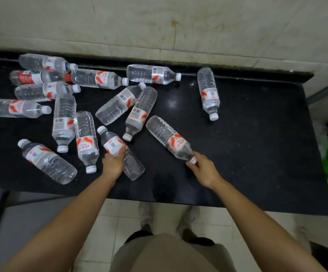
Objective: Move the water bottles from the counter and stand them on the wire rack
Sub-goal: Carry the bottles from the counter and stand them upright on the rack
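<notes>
The black counter (257, 154) carries all the water bottles (98, 78), every one lying on its side. Most are crowded from 8 to 11 o'clock of its middle (one lies alone near 2 o'clock). The left hand (113, 163) is curled around the body of the left bottle (111, 143), whose cap points to 11 o'clock. The right hand (204, 169) pinches the right bottle (169, 137) at its white cap (193, 159), which points to 5 o'clock.

Single head view, wide-angle, looks steeply down over surface (237, 154) toward wall (159, 26); near, arm's reach; floor (120, 222) below.
</notes>
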`<action>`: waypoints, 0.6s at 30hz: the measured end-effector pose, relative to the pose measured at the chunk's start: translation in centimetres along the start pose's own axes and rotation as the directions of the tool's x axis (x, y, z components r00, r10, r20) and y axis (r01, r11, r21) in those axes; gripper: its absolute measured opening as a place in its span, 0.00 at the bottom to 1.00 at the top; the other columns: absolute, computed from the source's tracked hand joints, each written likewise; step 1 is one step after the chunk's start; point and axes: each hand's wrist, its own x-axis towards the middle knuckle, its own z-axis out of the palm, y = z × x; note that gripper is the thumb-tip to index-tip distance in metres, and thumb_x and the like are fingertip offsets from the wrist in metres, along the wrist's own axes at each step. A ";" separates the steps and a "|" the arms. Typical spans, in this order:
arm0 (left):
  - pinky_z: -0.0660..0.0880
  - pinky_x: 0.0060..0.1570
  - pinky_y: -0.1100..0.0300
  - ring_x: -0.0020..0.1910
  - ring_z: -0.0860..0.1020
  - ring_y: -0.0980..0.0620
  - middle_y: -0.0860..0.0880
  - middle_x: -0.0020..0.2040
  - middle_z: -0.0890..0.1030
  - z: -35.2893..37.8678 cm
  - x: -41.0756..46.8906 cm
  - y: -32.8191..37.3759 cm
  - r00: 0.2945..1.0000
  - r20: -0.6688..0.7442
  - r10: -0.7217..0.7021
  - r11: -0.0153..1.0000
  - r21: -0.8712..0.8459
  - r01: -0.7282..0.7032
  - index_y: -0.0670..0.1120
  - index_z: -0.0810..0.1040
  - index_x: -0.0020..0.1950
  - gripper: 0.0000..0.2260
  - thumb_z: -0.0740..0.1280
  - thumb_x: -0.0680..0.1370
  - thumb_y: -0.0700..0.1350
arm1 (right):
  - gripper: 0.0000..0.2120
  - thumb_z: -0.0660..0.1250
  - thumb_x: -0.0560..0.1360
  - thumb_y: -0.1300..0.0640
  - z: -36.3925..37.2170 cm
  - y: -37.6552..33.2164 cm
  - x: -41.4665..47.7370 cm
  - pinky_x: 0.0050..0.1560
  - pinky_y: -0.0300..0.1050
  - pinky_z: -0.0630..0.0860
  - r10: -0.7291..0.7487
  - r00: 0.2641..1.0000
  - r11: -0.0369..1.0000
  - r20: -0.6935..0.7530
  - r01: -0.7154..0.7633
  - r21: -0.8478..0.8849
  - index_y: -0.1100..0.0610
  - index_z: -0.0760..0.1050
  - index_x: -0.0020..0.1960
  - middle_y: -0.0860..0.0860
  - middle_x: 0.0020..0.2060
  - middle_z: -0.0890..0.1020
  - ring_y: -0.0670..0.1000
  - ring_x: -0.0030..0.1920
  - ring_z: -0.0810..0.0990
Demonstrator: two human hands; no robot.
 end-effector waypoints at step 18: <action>0.80 0.44 0.54 0.47 0.83 0.45 0.41 0.56 0.83 0.5 -3.3 1.8 0.991 0.072 -0.111 0.922 -0.365 0.130 0.38 0.76 0.63 0.28 0.80 0.69 0.49 | 0.27 0.78 0.71 0.54 -6.1 -7.5 -0.7 0.62 0.45 0.74 -0.137 0.896 0.920 -0.423 0.274 0.281 0.48 0.72 0.66 0.48 0.59 0.71 0.51 0.61 0.74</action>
